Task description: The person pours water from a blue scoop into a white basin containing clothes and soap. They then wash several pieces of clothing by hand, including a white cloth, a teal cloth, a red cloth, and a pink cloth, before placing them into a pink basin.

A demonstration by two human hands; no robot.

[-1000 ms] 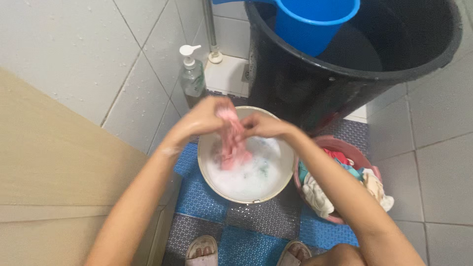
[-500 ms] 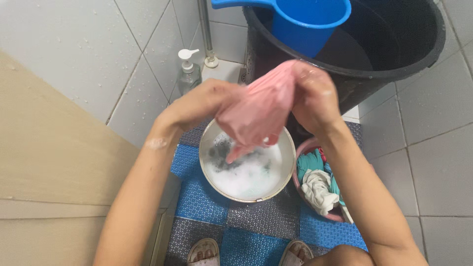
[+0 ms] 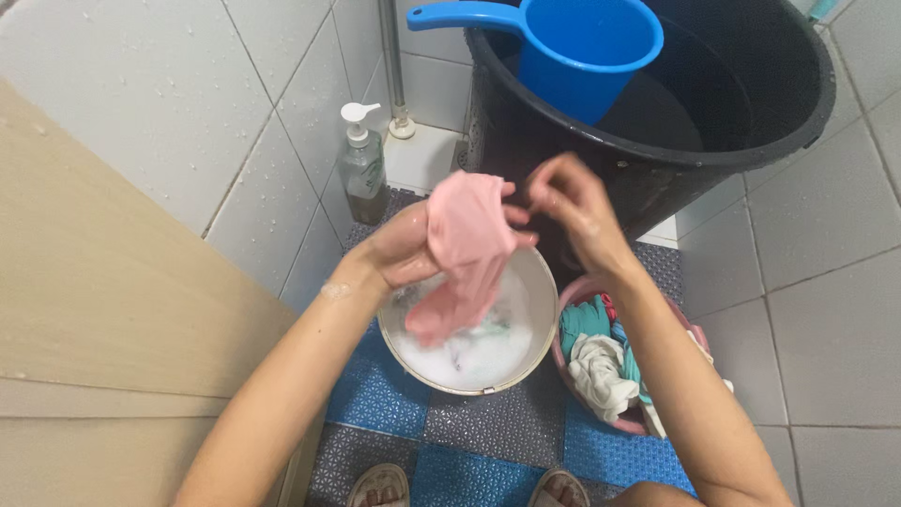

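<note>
Grey-tiled floor carries a blue-grey mat [image 3: 375, 385] and sudsy white basin [image 3: 540, 324]; above it, left hand [image 3: 404, 246] fingers grip a pink cloth [image 3: 466, 246], right hand [image 3: 568, 202] fingers loosely curled beside it. Clear pump bottle [image 3: 362, 164] stands by the wall.

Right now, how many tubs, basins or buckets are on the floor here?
3. A white basin of suds lies under the pink cloth; a pink basin of clothes sits right of it; a big black bucket stands behind, holding a blue dipper.
</note>
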